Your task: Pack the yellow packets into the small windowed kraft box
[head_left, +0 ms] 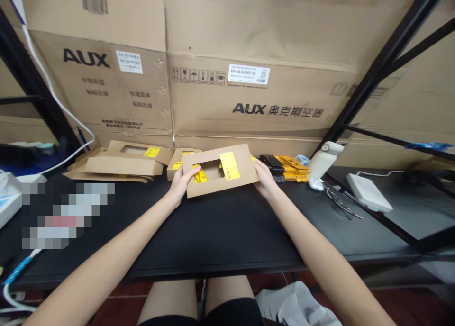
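Observation:
Between my two hands is a brown cardboard box with a cut-out window and a yellow label. Yellow packets show through the window. My left hand grips the box's left end, its thumb on the front face beside the window. My right hand closes around the right end, with most of its fingers hidden behind the box. The box is tilted slightly, above the black table. Just behind it stands another small cardboard box with yellow on it, partly covered.
At left lie stacked flat cardboard boxes. Orange packets and black packets are piled at right, near a white bottle, a cable and a white power strip. Large AUX cartons wall the back.

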Motion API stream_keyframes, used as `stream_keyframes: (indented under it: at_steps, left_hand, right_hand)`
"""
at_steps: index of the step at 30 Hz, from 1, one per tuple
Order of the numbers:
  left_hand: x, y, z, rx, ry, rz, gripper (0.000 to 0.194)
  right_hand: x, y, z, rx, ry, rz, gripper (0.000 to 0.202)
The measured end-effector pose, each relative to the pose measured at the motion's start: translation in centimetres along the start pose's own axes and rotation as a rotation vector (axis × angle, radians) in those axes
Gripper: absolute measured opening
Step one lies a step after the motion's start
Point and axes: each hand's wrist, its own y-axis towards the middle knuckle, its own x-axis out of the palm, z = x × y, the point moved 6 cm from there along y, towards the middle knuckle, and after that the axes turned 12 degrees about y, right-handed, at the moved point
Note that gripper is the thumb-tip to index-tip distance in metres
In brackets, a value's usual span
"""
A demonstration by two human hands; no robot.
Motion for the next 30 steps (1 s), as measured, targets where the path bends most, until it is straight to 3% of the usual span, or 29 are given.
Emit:
stream_keyframes:
  at_steps: [8,15,22,30]
  left_hand:
    - [0.0,-0.1,0.3,0.016,-0.016,0.01,0.047]
    - [0.0,-0.2,0.4,0.01,0.0,0.014,0.049]
    - [0.0,-0.2,0.3,0.006,-0.001,0.005,0.052]
    - [0.0,-0.2,0.1,0.006,-0.005,0.001,0.052]
  right_hand:
    - [-0.3,0.0,0.2,0.022,-0.005,0.032,0.033]
    - [-0.5,0.1,0.7,0.086,-0.034,0.069,0.018]
    - [-0.5,0.2,1.7,0.148,-0.128,-0.034,0.015]
    - [-0.2,-0.2,1.3,0.166,-0.112,-0.029,0.012]
